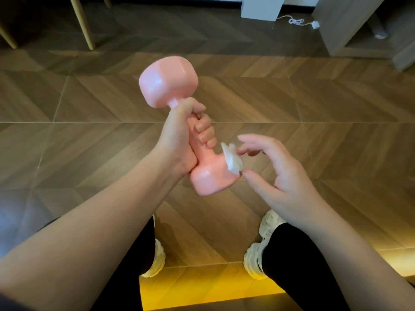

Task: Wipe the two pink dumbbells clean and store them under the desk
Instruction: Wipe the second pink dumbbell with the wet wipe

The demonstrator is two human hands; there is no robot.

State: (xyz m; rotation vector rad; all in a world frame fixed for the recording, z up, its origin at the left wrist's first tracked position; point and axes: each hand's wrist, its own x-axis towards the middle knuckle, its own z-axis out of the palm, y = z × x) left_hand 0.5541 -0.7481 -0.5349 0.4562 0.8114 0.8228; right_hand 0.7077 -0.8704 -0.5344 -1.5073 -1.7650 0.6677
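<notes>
One pink dumbbell is held upright and tilted in mid-air over the wooden floor. My left hand grips its handle, fingers curled round it. My right hand pinches a small crumpled white tissue between thumb and fingertips, and the tissue touches the inner face of the dumbbell's lower head. No second dumbbell is in view.
Wooden chair legs stand at the far left. A white furniture leg and a white cable with plug lie at the far middle, a grey cabinet at the far right. My white shoes are below.
</notes>
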